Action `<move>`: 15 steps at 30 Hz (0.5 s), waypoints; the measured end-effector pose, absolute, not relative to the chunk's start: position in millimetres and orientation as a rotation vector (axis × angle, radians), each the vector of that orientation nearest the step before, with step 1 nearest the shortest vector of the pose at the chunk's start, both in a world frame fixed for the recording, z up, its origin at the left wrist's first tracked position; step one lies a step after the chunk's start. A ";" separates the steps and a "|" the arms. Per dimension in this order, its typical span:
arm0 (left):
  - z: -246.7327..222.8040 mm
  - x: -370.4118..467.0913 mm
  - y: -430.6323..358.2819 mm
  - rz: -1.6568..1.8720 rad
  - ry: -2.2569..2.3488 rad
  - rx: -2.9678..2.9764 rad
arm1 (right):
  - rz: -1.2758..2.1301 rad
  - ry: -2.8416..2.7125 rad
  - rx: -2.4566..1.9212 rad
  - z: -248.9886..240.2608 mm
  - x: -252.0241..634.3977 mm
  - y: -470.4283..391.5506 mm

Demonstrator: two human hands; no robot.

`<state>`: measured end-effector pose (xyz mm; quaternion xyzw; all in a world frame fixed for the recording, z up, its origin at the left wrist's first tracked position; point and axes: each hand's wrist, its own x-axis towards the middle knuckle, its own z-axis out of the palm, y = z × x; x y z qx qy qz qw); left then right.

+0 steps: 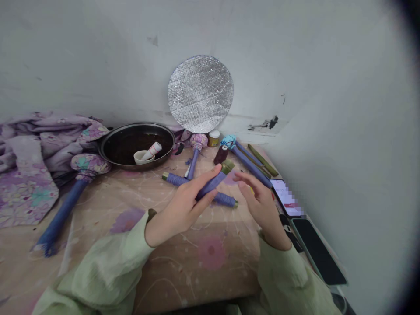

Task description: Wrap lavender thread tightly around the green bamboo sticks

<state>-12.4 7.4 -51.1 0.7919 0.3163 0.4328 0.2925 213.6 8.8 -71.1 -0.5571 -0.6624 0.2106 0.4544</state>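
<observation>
My left hand [182, 208] is closed around a short stick wrapped in blue strip [211, 184], its bare green end [227, 166] pointing away and to the right. Just right of that end, my right hand [259, 201] hovers with its fingers apart and bent, holding nothing I can see. Below both hands, a green stick wound with blue cord [226, 199] lies across the table, partly hidden by the left hand. A dark purple thread spool [220, 156] stands behind the wrapped stick.
Blue-handled mallets with cloth-padded heads lie at left [67, 205], centre [194, 162] and right [251, 165]. Behind are a black pan [123, 167] holding a white bowl [139, 158], a jar [214, 139] and a foil disc [201, 94]. Phones [318, 249] line the right edge.
</observation>
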 end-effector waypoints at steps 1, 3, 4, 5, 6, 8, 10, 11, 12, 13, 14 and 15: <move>-50.4 -13.3 7.2 1.157 0.847 2.116 | 0.441 -1.642 -1.484 -78.6 228.0 5.8; -49.5 -15.0 7.2 1.158 0.862 2.122 | 0.367 -1.600 -1.619 -93.1 262.7 -2.3; -49.2 -15.8 7.3 1.158 0.874 2.121 | 0.324 -1.569 -1.689 -99.7 281.9 -7.6; -49.0 -16.6 7.5 1.160 0.886 2.119 | 0.278 -1.536 -1.764 -105.7 301.7 -13.9; -48.8 -17.3 7.7 1.161 0.894 2.117 | 0.232 -1.500 -1.847 -111.4 321.5 -21.2; -48.5 -18.4 8.3 1.177 0.897 2.119 | 0.132 -1.411 -2.007 -121.9 358.8 -38.8; -48.1 -18.7 8.7 1.189 0.910 2.121 | 0.054 -1.333 -2.139 -132.9 390.6 -59.0; -47.8 -18.5 8.8 1.188 0.924 2.115 | 0.029 -1.305 -2.195 -139.0 403.8 -69.2; -47.5 -18.2 8.8 1.183 0.941 2.104 | 0.018 -1.285 -2.250 -145.7 415.3 -78.9; -47.2 -17.9 8.7 1.179 0.955 2.091 | 0.018 -1.270 -2.303 -152.7 424.8 -87.8; -47.0 -17.6 8.6 1.173 0.967 2.076 | 0.032 -1.257 -2.354 -159.9 432.7 -95.5; -46.9 -17.6 8.5 1.171 0.976 2.062 | 0.056 -1.252 -2.400 -167.1 438.9 -101.8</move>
